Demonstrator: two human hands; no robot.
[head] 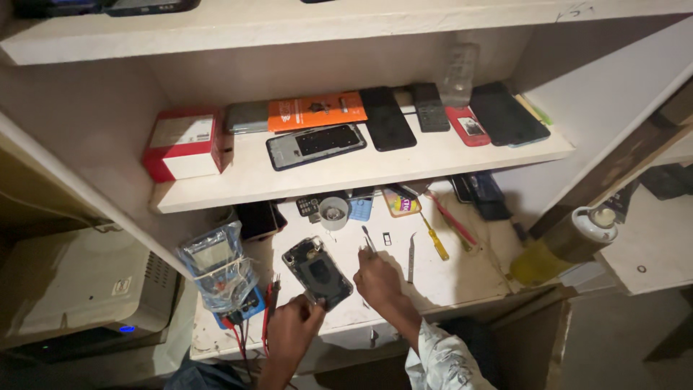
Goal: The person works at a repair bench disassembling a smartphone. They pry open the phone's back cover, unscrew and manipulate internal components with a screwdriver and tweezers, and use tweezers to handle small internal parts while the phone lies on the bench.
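A person sits at a cluttered white workbench (462, 278), seen from above, with an opened phone (317, 272) lying back-up near the front edge, its cover off and dark inner parts exposed. The left hand (294, 328) is closed on the phone's near corner, pinching it steady against the bench. The right hand (377, 278), just right of the phone, is closed around a thin metal tool (368, 240) whose tip points up and away from the handset; it does not touch the phone.

To the left stands a meter wrapped in clear plastic (216, 269), its red and black leads (268, 307) trailing across the bench edge close to the left hand. Farther right lie tweezers (411, 258), a yellow screwdriver (435, 242) and a red-handled tool (453, 219). A roll of tape (333, 213) sits at the back. The shelf (346, 173) above carries a red box (184, 144), an orange packet (316, 110), a bare phone frame (315, 145) and several dark handsets.

The risks look plain enough: the phone rests near the bench edge and is held only at one corner, so a firm push with the tool could twist it loose or slide it off. A slip of the thin tip could likely scratch or tear the exposed parts. The trailing leads could snag a wrist.
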